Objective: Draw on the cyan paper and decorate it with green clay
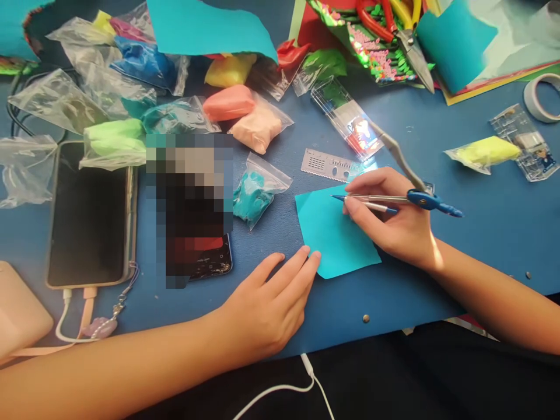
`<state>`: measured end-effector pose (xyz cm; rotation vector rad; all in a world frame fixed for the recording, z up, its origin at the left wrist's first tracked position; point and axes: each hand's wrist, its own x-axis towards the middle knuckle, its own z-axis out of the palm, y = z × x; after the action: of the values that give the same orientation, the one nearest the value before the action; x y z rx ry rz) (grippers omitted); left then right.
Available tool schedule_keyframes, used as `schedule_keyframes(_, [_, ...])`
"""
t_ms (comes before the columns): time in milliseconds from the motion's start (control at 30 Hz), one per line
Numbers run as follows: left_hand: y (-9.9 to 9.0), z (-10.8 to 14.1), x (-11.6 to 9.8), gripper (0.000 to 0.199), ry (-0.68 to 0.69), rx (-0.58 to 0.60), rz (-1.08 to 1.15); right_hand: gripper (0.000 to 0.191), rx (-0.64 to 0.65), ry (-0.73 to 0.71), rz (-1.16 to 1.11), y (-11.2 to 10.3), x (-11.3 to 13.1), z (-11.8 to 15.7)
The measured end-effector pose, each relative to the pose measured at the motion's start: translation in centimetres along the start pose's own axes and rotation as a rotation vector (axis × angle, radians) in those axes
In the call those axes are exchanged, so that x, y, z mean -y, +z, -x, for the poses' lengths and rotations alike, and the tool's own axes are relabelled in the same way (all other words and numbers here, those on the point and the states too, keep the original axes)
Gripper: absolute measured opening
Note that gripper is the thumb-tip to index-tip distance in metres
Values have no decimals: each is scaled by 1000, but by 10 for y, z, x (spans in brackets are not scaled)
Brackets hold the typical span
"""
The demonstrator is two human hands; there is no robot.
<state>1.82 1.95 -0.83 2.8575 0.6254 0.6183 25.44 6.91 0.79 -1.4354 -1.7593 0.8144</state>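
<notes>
A square of turquoise paper point(339, 236) lies on the blue tabletop in front of me. My right hand point(389, 216) grips a drawing compass point(424, 200) with a blue head; its legs are folded close together and point left over the paper. I cannot tell whether the tip touches the sheet. My left hand point(280, 297) rests with fingers stretched, fingertips at the paper's lower left edge. Just behind the paper is a metal stencil ruler point(328, 163), partly hidden by glare.
Bagged clay, including a teal bag point(254, 195), and a charging phone point(90, 221) crowd the left. Scissors point(413, 55) and sequin sheets point(367, 44) lie at the back. A tape roll point(543, 98) and yellow clay point(483, 153) sit right. A white cable point(280, 387) hangs below the front edge.
</notes>
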Motion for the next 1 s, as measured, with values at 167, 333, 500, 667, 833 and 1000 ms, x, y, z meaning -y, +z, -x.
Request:
schedule_keyframes(167, [1, -1, 2, 29, 30, 11, -23, 9, -21, 34, -10, 4, 2, -9])
schedule_keyframes(333, [2, -2, 4, 30, 53, 7, -28, 4, -62, 36, -57, 18, 6, -19])
schedule_keyframes(500, [2, -3, 3, 31, 45, 12, -26, 6, -63, 4, -94, 23, 1, -21])
schedule_keyframes(667, [4, 0, 2, 32, 18, 13, -13, 13, 56, -61, -57, 19, -2, -18])
schedule_keyframes(833, [3, -2, 2, 34, -6, 23, -31, 14, 78, -87, -2, 20, -2, -17])
schedule_keyframes(1000, [3, -3, 1, 34, -8, 1, -38, 15, 48, -165, 73, 21, -2, -15])
